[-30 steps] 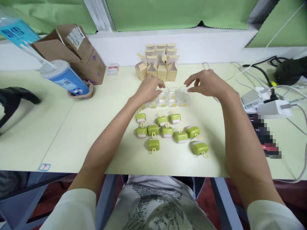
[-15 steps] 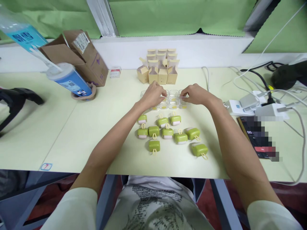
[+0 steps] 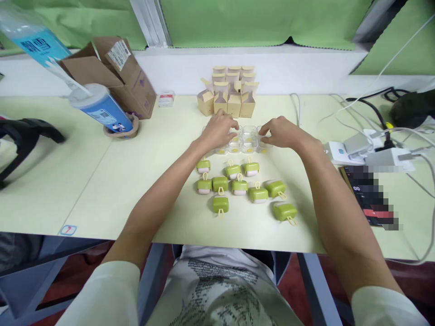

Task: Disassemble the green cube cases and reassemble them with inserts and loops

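Observation:
Both my hands rest on a cluster of small clear plastic cases (image 3: 249, 138) in the middle of the pale table (image 3: 136, 181). My left hand (image 3: 219, 128) curls its fingers over the cases at the left of the cluster. My right hand (image 3: 281, 132) pinches a clear case at the cluster's right end. Several small green cases with yellow loops (image 3: 239, 186) lie in loose rows just in front of the hands. Behind the clear cases stands a group of small tan cardboard boxes (image 3: 230, 93) with open flaps.
A torn brown carton (image 3: 124, 77) and a blue cylinder (image 3: 102, 111) on a tape roll sit at the back left. Chargers, white cables (image 3: 370, 149) and a phone (image 3: 369, 194) crowd the right side. A black object (image 3: 23, 136) lies at the far left.
Both hands dropped from above the clear cases onto them, the fingers closing. The view shifted slightly.

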A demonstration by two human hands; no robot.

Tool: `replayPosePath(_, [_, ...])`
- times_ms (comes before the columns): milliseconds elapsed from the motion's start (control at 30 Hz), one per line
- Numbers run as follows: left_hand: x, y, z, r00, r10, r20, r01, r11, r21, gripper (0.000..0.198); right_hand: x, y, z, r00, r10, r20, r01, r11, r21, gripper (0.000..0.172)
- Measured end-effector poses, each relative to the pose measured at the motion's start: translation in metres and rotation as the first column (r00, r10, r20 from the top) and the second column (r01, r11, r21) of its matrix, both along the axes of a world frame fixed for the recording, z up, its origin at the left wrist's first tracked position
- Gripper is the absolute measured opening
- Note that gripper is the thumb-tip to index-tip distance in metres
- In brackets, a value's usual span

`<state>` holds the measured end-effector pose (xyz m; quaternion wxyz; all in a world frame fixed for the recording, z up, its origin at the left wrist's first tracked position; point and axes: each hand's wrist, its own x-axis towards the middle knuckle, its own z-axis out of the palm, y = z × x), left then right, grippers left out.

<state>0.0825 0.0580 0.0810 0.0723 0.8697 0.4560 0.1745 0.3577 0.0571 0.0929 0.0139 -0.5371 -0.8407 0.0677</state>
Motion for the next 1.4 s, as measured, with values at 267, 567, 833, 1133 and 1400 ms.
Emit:
replayPosePath(267, [-0.049, 0.003, 0.032, 0.999, -0.026, -0.028, 0.024, 0.995, -0.100, 0.021, -0.057, -0.032, 0.023, 0.984, 0.096, -0.148, -0.066, 0.978, 0.197, 0.037])
replayPosePath(567, [-0.027, 0.003, 0.003, 0.988, -0.011, -0.155, 0.008, 1.000, -0.016, 0.016, -0.087, -0.032, 0.003, 0.997, 0.074, -0.009, -0.073, 0.993, 0.090, 0.040])
replayPosePath(833, [-0.029, 0.007, -0.003, 0.995, -0.003, -0.099, 0.004, 1.000, 0.014, 0.013, -0.090, -0.029, -0.002, 0.997, 0.072, -0.018, -0.069, 0.992, 0.104, 0.037])
replayPosePath(1133, [-0.032, 0.005, 0.006, 0.994, -0.040, -0.098, 0.038, 0.999, -0.026, 0.014, -0.090, -0.027, -0.005, 0.997, 0.073, -0.032, -0.068, 0.990, 0.126, 0.033])
replayPosePath(1400, [-0.029, 0.002, 0.007, 0.996, -0.020, -0.088, 0.016, 0.999, -0.045, 0.013, -0.089, -0.025, -0.007, 0.997, 0.077, -0.027, -0.072, 0.988, 0.137, 0.032])
